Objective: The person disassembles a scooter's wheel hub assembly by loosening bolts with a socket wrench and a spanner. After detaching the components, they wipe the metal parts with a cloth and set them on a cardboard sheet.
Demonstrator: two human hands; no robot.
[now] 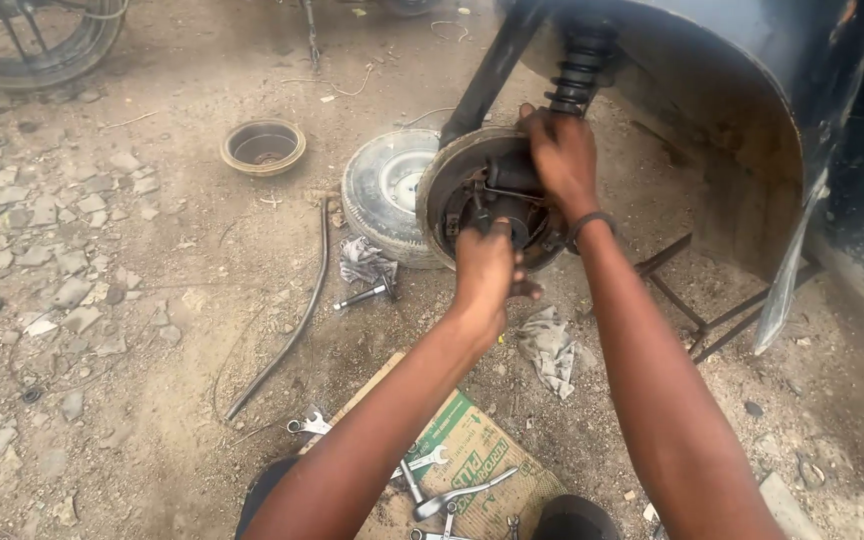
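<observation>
Left hand (485,268) is closed on the hub at the centre of the brake backplate (442,190); right hand (562,155), just above, grips the backplate's upper parts.

My left hand (487,268) covers the brake hub (492,195) centre; upper left, the spoked wheel (37,40) is cut off by the frame edge.

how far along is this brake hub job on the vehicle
Done: the wheel is off and lies on the ground beside the hub, and the brake drum sits apart on the dirt. In hand: left hand and right hand are both on the exposed brake assembly. Left: drum and wheel are not refitted; wrenches lie out on the cardboard.
</observation>
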